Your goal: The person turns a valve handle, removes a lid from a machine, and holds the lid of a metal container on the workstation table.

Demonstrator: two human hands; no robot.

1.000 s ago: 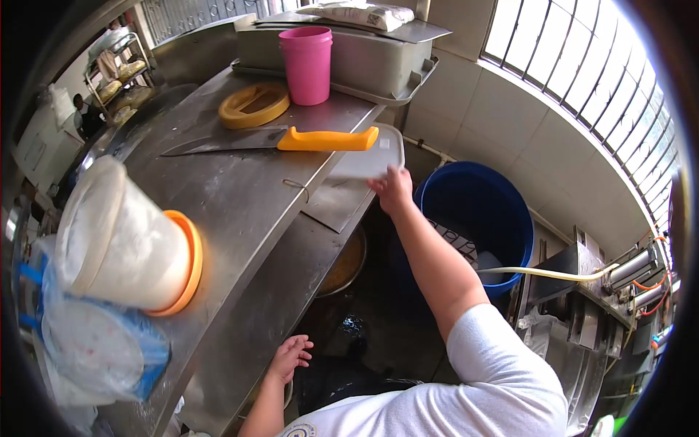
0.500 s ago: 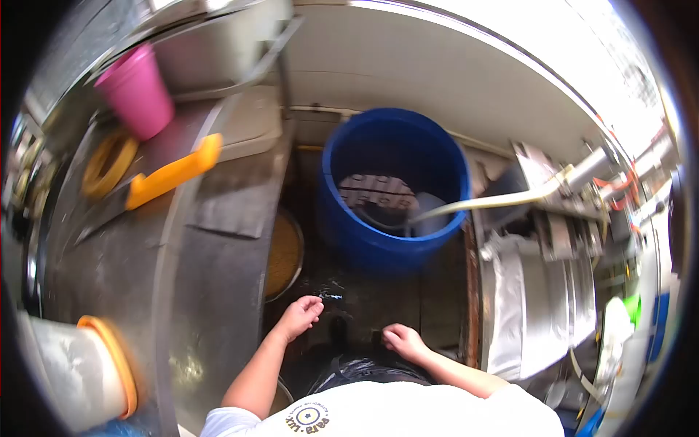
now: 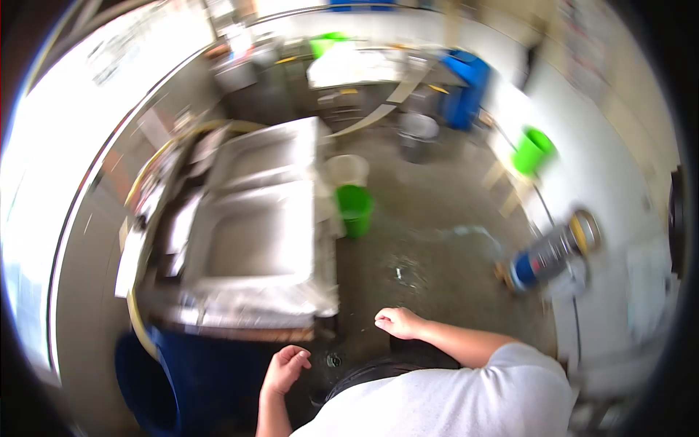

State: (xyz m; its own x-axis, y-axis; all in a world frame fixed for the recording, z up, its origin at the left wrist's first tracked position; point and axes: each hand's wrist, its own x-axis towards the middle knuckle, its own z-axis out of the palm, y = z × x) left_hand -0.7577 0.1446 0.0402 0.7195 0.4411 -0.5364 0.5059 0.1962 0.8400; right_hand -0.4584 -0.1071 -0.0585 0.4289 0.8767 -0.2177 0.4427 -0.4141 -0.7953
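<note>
My left hand (image 3: 285,369) hangs in front of my body with its fingers curled in, and nothing shows in it. It is nearest the blue barrel (image 3: 167,371) at the lower left, without touching it. To the right, my right hand (image 3: 399,323) is loosely closed over the wet floor (image 3: 437,269), also with nothing visible in it. Ahead of my left hand stands a metal double-basin sink (image 3: 251,237). A green bucket (image 3: 354,213) stands by the sink's right side, with a whitish bucket (image 3: 348,171) behind it.
A yellowish hose (image 3: 137,320) runs into the barrel. On the right, a tilted cylinder with a blue band (image 3: 546,256) stands near the white wall, and a green bin (image 3: 533,151) stands farther back. Beyond are a grey bucket (image 3: 418,137), a blue container (image 3: 467,87) and a cluttered worktable (image 3: 357,71).
My view has swung right, from the counter with the orange-handled knife and pink cup to the sink and open floor. The barrel now appears at lower left. Both hands remain curled.
</note>
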